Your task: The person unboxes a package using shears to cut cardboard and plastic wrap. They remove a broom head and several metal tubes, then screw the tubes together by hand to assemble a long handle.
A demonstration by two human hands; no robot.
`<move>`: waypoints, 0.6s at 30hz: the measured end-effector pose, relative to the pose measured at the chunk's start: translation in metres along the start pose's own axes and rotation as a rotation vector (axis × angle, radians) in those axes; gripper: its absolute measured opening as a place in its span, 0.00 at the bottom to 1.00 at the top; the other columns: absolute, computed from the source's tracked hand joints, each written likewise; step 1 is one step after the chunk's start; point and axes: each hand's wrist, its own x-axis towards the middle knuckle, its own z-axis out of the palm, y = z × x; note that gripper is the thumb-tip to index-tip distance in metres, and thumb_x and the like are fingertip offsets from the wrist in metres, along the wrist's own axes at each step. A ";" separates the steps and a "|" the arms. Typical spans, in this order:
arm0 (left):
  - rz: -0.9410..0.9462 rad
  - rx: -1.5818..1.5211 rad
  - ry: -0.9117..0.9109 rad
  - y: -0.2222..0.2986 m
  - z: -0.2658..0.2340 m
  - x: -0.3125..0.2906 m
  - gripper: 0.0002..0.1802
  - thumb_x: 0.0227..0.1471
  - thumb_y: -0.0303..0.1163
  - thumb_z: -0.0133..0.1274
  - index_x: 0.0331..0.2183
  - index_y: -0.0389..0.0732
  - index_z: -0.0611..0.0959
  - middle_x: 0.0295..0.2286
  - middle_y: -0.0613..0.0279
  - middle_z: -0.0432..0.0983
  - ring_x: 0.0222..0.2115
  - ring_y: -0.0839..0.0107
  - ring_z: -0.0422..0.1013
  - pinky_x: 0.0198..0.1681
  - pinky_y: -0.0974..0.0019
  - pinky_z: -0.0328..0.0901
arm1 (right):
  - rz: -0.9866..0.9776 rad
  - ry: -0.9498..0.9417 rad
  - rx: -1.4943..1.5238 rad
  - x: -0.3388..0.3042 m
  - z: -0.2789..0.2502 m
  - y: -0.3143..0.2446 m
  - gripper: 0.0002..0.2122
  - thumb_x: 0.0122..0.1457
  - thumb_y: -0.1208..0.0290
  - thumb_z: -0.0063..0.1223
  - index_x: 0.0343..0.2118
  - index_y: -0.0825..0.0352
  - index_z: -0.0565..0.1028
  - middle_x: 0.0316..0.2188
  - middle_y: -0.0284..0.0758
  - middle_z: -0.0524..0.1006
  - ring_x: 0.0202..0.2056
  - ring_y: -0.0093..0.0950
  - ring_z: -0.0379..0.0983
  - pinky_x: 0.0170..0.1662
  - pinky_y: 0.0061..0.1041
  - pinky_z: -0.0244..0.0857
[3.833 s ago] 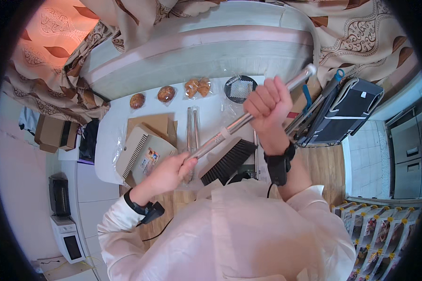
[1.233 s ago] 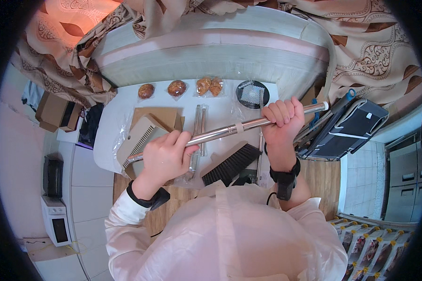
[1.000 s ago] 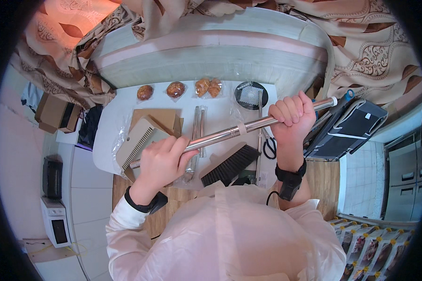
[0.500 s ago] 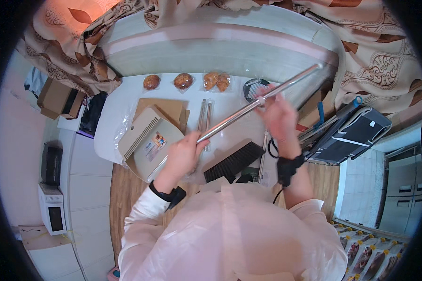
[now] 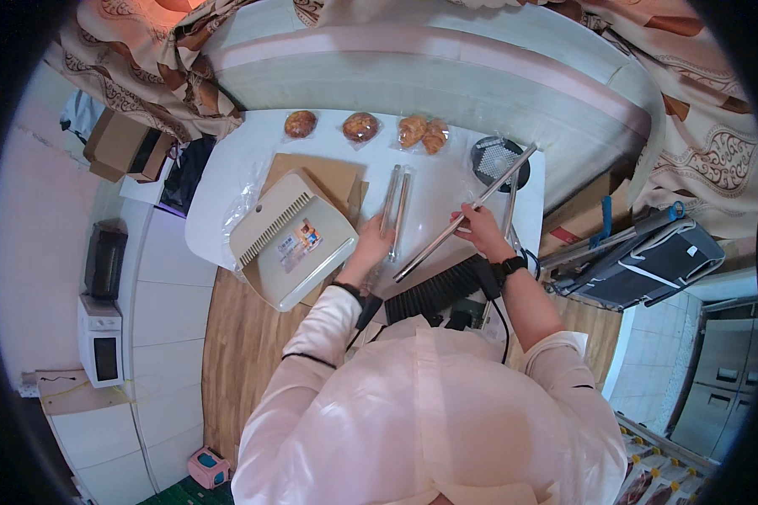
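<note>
My right hand [image 5: 480,231] grips a long shiny metal tube [image 5: 502,181], which slants from the middle of the table up to the far right. My left hand [image 5: 374,241] is closed around the lower part of a short metal tube [image 5: 390,198]. Beside that, a second short metal tube [image 5: 403,206] lies almost parallel to it. Left of my left hand rests a beige dustpan [image 5: 312,268] with a toothed edge and a label. A black-bristled brush head [image 5: 434,290] lies close to me, below my right hand.
Under the dustpan is a flat cardboard piece [image 5: 333,178]. Wrapped buns [image 5: 360,127] and wrapped croissants [image 5: 423,133] line the far side of the white table [image 5: 206,206]. A round black mesh object [image 5: 499,160] sits at the far right. A folded dark cot [image 5: 636,265] stands right of the table.
My left hand has let go of the long tube and moved onto the short tubes. My right hand now holds the long tube alone, lower and nearer the table. The view has shifted.
</note>
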 end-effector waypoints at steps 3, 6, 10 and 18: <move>-0.089 0.156 0.099 -0.019 0.031 0.026 0.38 0.43 0.38 0.51 0.52 0.31 0.56 0.46 0.37 0.59 0.48 0.47 0.58 0.51 0.58 0.55 | 0.041 0.007 -0.009 0.022 0.000 0.008 0.10 0.56 0.64 0.44 0.32 0.66 0.64 0.29 0.35 0.72 0.31 0.28 0.70 0.36 0.31 0.67; -0.210 0.206 0.051 -0.016 0.042 0.037 0.40 0.40 0.35 0.53 0.51 0.33 0.52 0.45 0.37 0.60 0.46 0.44 0.59 0.50 0.55 0.55 | 0.039 0.009 -0.065 0.046 -0.020 0.030 0.10 0.55 0.66 0.44 0.34 0.67 0.64 0.30 0.37 0.71 0.31 0.28 0.70 0.41 0.35 0.65; -0.349 0.231 -0.097 -0.008 0.038 0.053 0.35 0.43 0.37 0.49 0.50 0.34 0.56 0.38 0.35 0.66 0.41 0.45 0.65 0.47 0.54 0.58 | 0.002 -0.012 -0.064 0.064 -0.034 0.048 0.10 0.52 0.70 0.46 0.34 0.71 0.65 0.28 0.40 0.71 0.30 0.29 0.70 0.34 0.28 0.67; -0.263 -0.321 -0.060 -0.018 0.041 0.047 0.18 0.48 0.35 0.45 0.40 0.35 0.68 0.33 0.49 0.71 0.33 0.55 0.69 0.36 0.58 0.65 | -0.682 0.438 -0.755 0.021 -0.009 0.035 0.17 0.48 0.74 0.49 0.41 0.74 0.62 0.36 0.45 0.68 0.39 0.37 0.66 0.44 0.32 0.60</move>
